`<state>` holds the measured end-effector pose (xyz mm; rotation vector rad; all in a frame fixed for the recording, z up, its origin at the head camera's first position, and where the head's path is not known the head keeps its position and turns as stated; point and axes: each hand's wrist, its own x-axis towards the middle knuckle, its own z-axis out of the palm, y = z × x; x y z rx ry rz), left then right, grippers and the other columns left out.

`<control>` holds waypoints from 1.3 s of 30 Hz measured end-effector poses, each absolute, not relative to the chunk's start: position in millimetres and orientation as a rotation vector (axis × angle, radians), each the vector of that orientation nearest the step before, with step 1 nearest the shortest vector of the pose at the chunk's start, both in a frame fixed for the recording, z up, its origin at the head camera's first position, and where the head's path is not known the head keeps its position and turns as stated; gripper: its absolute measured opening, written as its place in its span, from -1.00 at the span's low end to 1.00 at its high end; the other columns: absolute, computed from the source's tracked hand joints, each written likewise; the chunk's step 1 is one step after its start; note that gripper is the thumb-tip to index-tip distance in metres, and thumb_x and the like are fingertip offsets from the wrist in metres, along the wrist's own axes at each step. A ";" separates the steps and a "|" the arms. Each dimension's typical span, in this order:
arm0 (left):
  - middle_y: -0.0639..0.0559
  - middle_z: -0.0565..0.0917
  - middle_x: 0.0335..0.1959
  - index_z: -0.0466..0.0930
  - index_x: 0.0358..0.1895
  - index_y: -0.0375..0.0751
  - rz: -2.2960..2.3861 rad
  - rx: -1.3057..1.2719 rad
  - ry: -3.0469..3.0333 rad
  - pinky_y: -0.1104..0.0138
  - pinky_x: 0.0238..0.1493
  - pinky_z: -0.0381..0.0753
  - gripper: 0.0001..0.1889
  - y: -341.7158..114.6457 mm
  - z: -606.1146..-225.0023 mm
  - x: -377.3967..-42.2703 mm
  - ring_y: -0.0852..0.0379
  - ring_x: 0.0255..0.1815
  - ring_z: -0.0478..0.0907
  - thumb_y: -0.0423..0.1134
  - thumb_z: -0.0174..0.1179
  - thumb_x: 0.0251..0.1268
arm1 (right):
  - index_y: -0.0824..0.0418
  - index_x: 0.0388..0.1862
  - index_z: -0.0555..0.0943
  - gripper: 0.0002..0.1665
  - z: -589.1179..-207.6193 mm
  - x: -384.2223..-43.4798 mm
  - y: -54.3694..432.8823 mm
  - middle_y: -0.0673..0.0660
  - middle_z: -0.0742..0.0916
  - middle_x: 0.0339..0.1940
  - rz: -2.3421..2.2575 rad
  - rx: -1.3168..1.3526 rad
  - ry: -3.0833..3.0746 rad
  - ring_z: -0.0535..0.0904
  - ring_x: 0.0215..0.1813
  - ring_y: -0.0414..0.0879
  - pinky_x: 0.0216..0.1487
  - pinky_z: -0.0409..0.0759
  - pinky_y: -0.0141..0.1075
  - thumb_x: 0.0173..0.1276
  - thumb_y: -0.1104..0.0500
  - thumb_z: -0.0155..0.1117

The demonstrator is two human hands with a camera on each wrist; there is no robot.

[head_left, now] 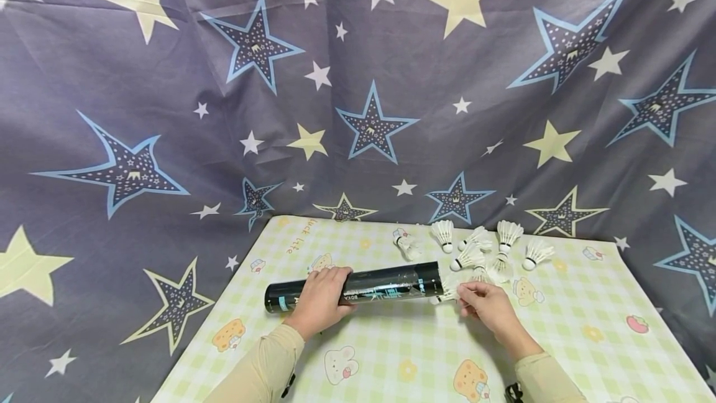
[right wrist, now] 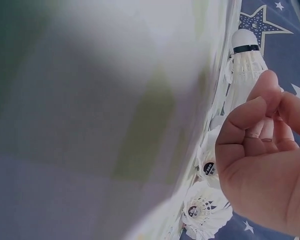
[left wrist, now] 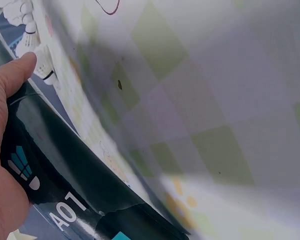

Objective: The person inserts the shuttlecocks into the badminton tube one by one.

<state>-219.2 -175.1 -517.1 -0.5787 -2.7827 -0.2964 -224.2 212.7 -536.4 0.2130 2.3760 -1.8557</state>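
My left hand (head_left: pixel 321 300) grips a long black shuttlecock tube (head_left: pixel 386 285), which lies slanted over the table. In the left wrist view, my thumb lies along the tube's glossy side (left wrist: pixel 65 145) near the print "A01". At the tube's right end, my right hand (head_left: pixel 489 310) pinches the feathers of a white shuttlecock (head_left: pixel 450 285). The right wrist view shows a shuttlecock's rounded cork (right wrist: pixel 244 37) with a black band, pointing away from my hand. My fingers hide part of its feathers. How much lies inside the tube I cannot tell.
Several loose shuttlecocks (head_left: pixel 471 255) cluster behind my right hand, toward the back edge. Another shuttlecock (head_left: pixel 406 245) lies behind the tube. A checked green-and-white cloth (head_left: pixel 408 347) covers the table. Behind it hangs a dark star-patterned curtain (head_left: pixel 358 48).
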 end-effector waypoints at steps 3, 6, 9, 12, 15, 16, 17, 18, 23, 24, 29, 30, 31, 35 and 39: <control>-0.06 0.73 0.20 0.50 0.41 -0.07 -0.287 -0.578 -2.784 -0.14 0.33 0.55 -0.16 -175.7 -517.2 -218.8 -0.11 0.23 0.66 0.11 0.66 0.08 | 0.42 0.13 0.72 -0.63 -534.3 -222.6 212.8 0.07 0.81 -0.37 -1.861 0.212 2.376 0.71 -0.43 -0.19 -0.37 0.61 -0.39 0.57 0.13 0.36; -0.05 0.73 0.20 0.50 0.41 -0.07 -0.278 -0.577 -2.786 -0.15 0.36 0.54 -0.16 -176.3 -517.4 -218.7 -0.11 0.24 0.66 0.12 0.65 0.09 | 0.44 0.12 0.71 -0.62 -531.9 -221.7 213.4 0.07 0.81 -0.38 -1.879 0.210 2.367 0.71 -0.43 -0.18 -0.38 0.60 -0.39 0.56 0.14 0.37; -0.05 0.73 0.20 0.50 0.41 -0.06 -0.278 -0.577 -2.791 -0.15 0.36 0.54 -0.17 -176.7 -517.3 -218.7 -0.11 0.24 0.65 0.12 0.65 0.09 | 0.44 0.13 0.71 -0.61 -529.1 -221.2 214.2 0.05 0.82 -0.39 -1.888 0.209 2.367 0.71 -0.43 -0.19 -0.39 0.59 -0.39 0.56 0.13 0.37; -0.05 0.73 0.21 0.50 0.41 -0.06 -0.278 -0.576 -2.795 -0.14 0.33 0.55 -0.16 -176.7 -516.6 -218.0 -0.11 0.23 0.66 0.12 0.65 0.09 | 0.45 0.17 0.69 -0.59 -526.0 -220.8 215.3 0.04 0.82 -0.37 -1.893 0.207 2.358 0.70 -0.43 -0.21 -0.39 0.59 -0.39 0.57 0.13 0.37; -0.05 0.73 0.22 0.50 0.41 -0.06 -0.269 -0.575 -2.796 -0.13 0.32 0.55 -0.16 -176.8 -516.1 -217.7 -0.11 0.22 0.66 0.12 0.65 0.09 | 0.44 0.19 0.68 -0.58 -522.3 -220.1 216.6 0.05 0.82 -0.35 -1.907 0.218 2.342 0.71 -0.43 -0.21 -0.36 0.62 -0.38 0.56 0.13 0.37; -0.04 0.73 0.22 0.50 0.42 -0.06 -0.263 -0.575 -2.797 -0.12 0.31 0.55 -0.16 -176.8 -516.2 -217.8 -0.11 0.22 0.66 0.12 0.65 0.09 | 0.45 0.20 0.68 -0.57 -520.7 -219.6 217.1 0.05 0.82 -0.34 -1.910 0.211 2.340 0.71 -0.42 -0.22 -0.34 0.64 -0.37 0.57 0.13 0.37; -0.04 0.72 0.22 0.50 0.42 -0.06 -0.258 -0.574 -2.799 -0.12 0.32 0.55 -0.16 -177.0 -516.5 -217.9 -0.10 0.23 0.66 0.13 0.65 0.09 | 0.44 0.20 0.68 -0.57 -519.1 -219.1 217.6 0.04 0.82 -0.34 -1.913 0.210 2.340 0.71 -0.41 -0.22 -0.32 0.65 -0.36 0.57 0.13 0.37; -0.04 0.72 0.23 0.50 0.42 -0.06 -0.254 -0.574 -2.801 -0.12 0.31 0.55 -0.15 -177.1 -516.7 -217.9 -0.11 0.23 0.66 0.13 0.65 0.09 | 0.45 0.21 0.67 -0.56 -517.8 -218.9 218.4 0.03 0.81 -0.35 -1.912 0.204 2.343 0.71 -0.41 -0.22 -0.31 0.66 -0.36 0.57 0.12 0.36; -0.05 0.72 0.24 0.49 0.44 -0.06 -0.254 -0.573 -2.806 -0.12 0.30 0.56 -0.14 -177.3 -517.2 -218.0 -0.11 0.24 0.65 0.13 0.65 0.10 | 0.43 0.20 0.68 -0.57 -510.4 -218.5 221.5 -0.06 0.79 -0.38 -1.955 0.208 2.334 0.72 -0.40 -0.25 -0.29 0.68 -0.37 0.58 0.12 0.36; -0.04 0.72 0.24 0.49 0.44 -0.06 -0.254 -0.574 -2.806 -0.11 0.30 0.56 -0.14 -177.3 -517.1 -218.0 -0.11 0.23 0.65 0.14 0.65 0.10 | 0.42 0.20 0.68 -0.58 -509.1 -218.6 222.2 -0.07 0.79 -0.38 -1.965 0.207 2.329 0.72 -0.40 -0.25 -0.28 0.68 -0.37 0.58 0.12 0.36; -0.05 0.72 0.24 0.50 0.43 -0.07 -0.252 -0.568 -2.805 -0.11 0.30 0.56 -0.14 -177.1 -517.0 -218.0 -0.11 0.23 0.65 0.14 0.65 0.08 | 0.33 0.12 0.73 -0.66 -501.9 -216.9 223.3 -0.09 0.78 -0.40 -2.020 0.209 2.294 0.73 -0.41 -0.26 -0.29 0.67 -0.39 0.58 0.10 0.36; -0.06 0.72 0.24 0.50 0.43 -0.08 -0.257 -0.565 -2.807 -0.12 0.30 0.56 -0.14 -177.1 -516.8 -217.9 -0.12 0.23 0.65 0.14 0.65 0.08 | 0.32 0.11 0.73 -0.67 -500.4 -216.3 223.2 -0.09 0.78 -0.40 -2.030 0.203 2.288 0.74 -0.41 -0.25 -0.29 0.67 -0.39 0.58 0.09 0.36; -0.06 0.72 0.24 0.50 0.44 -0.08 -0.261 -0.561 -2.810 -0.12 0.30 0.56 -0.14 -177.0 -516.7 -217.8 -0.13 0.23 0.65 0.13 0.65 0.09 | 0.30 0.09 0.74 -0.69 -498.8 -215.7 222.9 -0.10 0.78 -0.41 -2.044 0.202 2.282 0.74 -0.42 -0.25 -0.30 0.66 -0.39 0.58 0.09 0.36; -0.07 0.72 0.24 0.49 0.44 -0.08 -0.257 -0.541 -2.815 -0.12 0.30 0.56 -0.13 -176.5 -516.6 -218.5 -0.13 0.23 0.65 0.13 0.65 0.09 | 0.28 0.06 0.74 -0.70 -493.6 -213.9 222.4 -0.12 0.77 -0.44 -2.085 0.195 2.286 0.74 -0.43 -0.25 -0.32 0.65 -0.41 0.59 0.07 0.36; -0.06 0.73 0.22 0.49 0.44 -0.08 -0.226 -0.532 -2.808 -0.09 0.29 0.57 -0.12 -176.9 -518.1 -219.6 -0.11 0.20 0.66 0.14 0.66 0.07 | 0.32 0.10 0.73 -0.65 -489.8 -212.6 223.3 -0.15 0.75 -0.45 -2.093 0.212 2.315 0.73 -0.43 -0.27 -0.31 0.66 -0.42 0.60 0.05 0.34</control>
